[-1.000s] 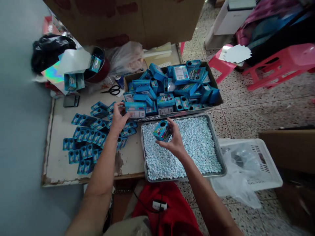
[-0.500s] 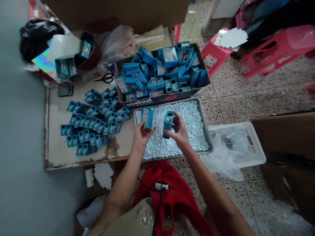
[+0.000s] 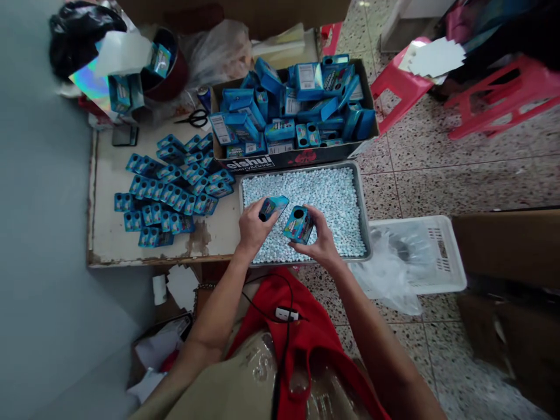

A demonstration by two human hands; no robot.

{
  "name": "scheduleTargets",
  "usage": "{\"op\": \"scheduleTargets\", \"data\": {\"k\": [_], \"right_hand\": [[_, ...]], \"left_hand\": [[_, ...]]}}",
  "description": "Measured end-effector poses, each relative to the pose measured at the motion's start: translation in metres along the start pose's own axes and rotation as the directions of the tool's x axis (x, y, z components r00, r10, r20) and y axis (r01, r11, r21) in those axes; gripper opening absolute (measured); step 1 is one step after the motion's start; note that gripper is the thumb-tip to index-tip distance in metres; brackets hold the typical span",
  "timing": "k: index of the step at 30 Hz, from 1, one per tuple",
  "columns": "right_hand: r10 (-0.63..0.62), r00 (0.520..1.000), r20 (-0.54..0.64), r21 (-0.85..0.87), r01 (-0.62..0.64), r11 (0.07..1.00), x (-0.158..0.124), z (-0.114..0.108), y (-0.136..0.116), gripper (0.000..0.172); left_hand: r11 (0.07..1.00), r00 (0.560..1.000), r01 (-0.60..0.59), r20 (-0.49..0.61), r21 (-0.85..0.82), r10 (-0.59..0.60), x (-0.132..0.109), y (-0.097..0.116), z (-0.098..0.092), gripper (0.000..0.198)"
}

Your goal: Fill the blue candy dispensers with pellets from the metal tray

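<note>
My left hand [image 3: 254,228] is closed around a small blue box [image 3: 277,205], which is tilted over the tray. In my right hand [image 3: 321,236] is another small blue box [image 3: 298,224], its face with a dark round hole turned up toward me. The two boxes are close together but apart. Beneath both hands lies a metal tray [image 3: 366,233] filled with small pale blue and white pellets [image 3: 336,198]. Behind it, a cardboard carton [image 3: 301,156] is heaped with more blue boxes [image 3: 308,79].
Rows of small blue boxes [image 3: 161,195] stand on the worn table [image 3: 105,239] at left, near black scissors [image 3: 195,118]. A white plastic basket [image 3: 452,256] with clear bags is at right. Pink stools [image 3: 394,81] stand on the speckled floor.
My left hand has turned its box from upright to tilted, palm now downward. The right hand's box has rotated so its holed face shows more. The view has shifted slightly.
</note>
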State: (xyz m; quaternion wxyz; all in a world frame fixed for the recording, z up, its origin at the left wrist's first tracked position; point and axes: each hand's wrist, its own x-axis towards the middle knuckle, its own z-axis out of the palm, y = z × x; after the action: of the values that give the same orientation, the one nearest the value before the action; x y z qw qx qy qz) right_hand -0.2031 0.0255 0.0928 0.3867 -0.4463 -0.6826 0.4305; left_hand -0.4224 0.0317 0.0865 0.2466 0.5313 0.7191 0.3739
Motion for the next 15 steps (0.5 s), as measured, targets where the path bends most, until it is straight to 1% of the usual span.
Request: {"op": "scheduleTargets", "data": {"k": [2,3,4,5,6,7,8,9,10,11,12,13,14,15], "right_hand": [[-0.019,1.0,0.002,-0.009,0.019,1.0,0.0,0.001,0.002,0.09],[-0.013,1.0,0.003,-0.011,0.013,1.0,0.0,0.0,0.004,0.091],[0.002,1.0,0.001,-0.012,-0.002,1.0,-0.001,-0.001,0.006,0.092],[0.023,1.0,-0.006,-0.011,-0.023,1.0,-0.002,-0.001,0.008,0.093],[0.048,0.999,-0.017,-0.009,-0.048,0.999,-0.005,-0.002,0.01,0.094],[0.074,0.997,-0.032,-0.006,-0.074,0.997,-0.008,-0.001,0.013,0.095],[0.099,0.994,-0.05,0.0,-0.1,0.995,-0.012,0.0,0.016,0.095],[0.127,0.989,-0.071,0.012,-0.126,0.992,-0.016,0.002,0.019,0.095],[0.158,0.983,-0.092,0.035,-0.155,0.987,-0.02,0.005,0.022,0.094],[0.198,0.974,-0.111,0.075,-0.19,0.979,-0.024,0.009,0.026,0.094],[0.244,0.962,-0.126,0.134,-0.227,0.965,-0.027,0.012,0.03,0.094],[0.293,0.948,-0.129,0.211,-0.262,0.942,-0.029,0.015,0.033,0.094],[0.336,0.935,-0.116,0.297,-0.29,0.91,-0.029,0.017,0.036,0.094],[0.372,0.923,-0.093,0.383,-0.312,0.87,-0.028,0.018,0.039,0.094]], "left_hand": [[0.989,0.994,0.104,0.026,-0.107,-0.102,0.001,0.003,0.0,0.06],[0.963,0.981,0.193,0.044,-0.191,-0.188,0.002,0.003,0.0,0.068],[0.909,0.954,0.299,0.082,-0.291,-0.288,0.003,0.002,0.0,0.073],[0.823,0.91,0.413,0.15,-0.39,-0.386,0.003,0.001,0.0,0.075],[0.714,0.854,0.519,0.24,-0.47,-0.462,0.003,0.0,0.001,0.074],[0.601,0.794,0.604,0.331,-0.524,-0.51,0.002,-0.001,0.002,0.07],[0.501,0.742,0.664,0.406,-0.556,-0.533,0.0,-0.002,0.003,0.066],[0.425,0.704,0.701,0.461,-0.573,-0.54,-0.003,-0.002,0.005,0.064],[0.377,0.683,0.719,0.492,-0.584,-0.539,-0.008,-0.001,0.007,0.064],[0.354,0.676,0.723,0.503,-0.593,-0.538,-0.013,0.001,0.009,0.065],[0.352,0.681,0.718,0.503,-0.6,-0.532,-0.018,0.004,0.011,0.066],[0.375,0.699,0.704,0.496,-0.603,-0.516,-0.022,0.006,0.012,0.067],[0.425,0.731,0.678,0.488,-0.599,-0.478,-0.026,0.009,0.012,0.068],[0.498,0.774,0.633,0.482,-0.592,-0.411,-0.029,0.011,0.011,0.07]]}}
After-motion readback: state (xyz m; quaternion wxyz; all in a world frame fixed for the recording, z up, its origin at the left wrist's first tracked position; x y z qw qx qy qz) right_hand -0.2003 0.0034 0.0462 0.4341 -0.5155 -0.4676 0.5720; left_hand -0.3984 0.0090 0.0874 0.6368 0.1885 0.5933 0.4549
